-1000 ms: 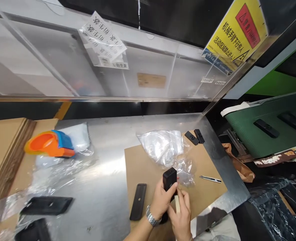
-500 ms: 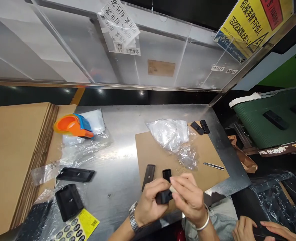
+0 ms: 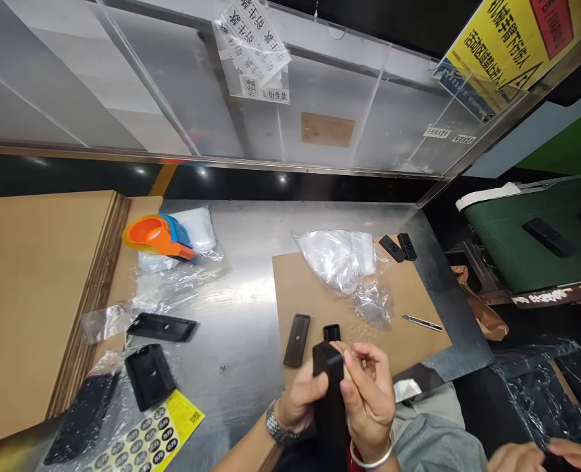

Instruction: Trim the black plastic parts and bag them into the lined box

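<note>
My left hand [image 3: 300,398] grips a long black plastic part [image 3: 328,400], its thumb across the near face and the part standing on end. My right hand [image 3: 370,396] is closed at the part's right edge, pinching a small pale piece [image 3: 346,373] mostly hidden by the fingers; its kind cannot be made out. Just beyond lies a small black tray-like part [image 3: 331,332]. To its left, a flat dark part [image 3: 297,339] lies on the cardboard sheet [image 3: 418,295].
A crumpled clear plastic bag [image 3: 337,259], two small black parts [image 3: 399,248] and a utility knife [image 3: 421,323] lie on the cardboard. At left are an orange tape dispenser [image 3: 157,236], black parts [image 3: 149,377], a sticker sheet [image 3: 157,432] and stacked cardboard [image 3: 39,295]. A co-worker's hands [image 3: 517,457] are at lower right.
My left hand has turned the black part upright, so its long face now shows. My right hand stays at its edge with the pale piece. The co-worker's hands have moved lower.
</note>
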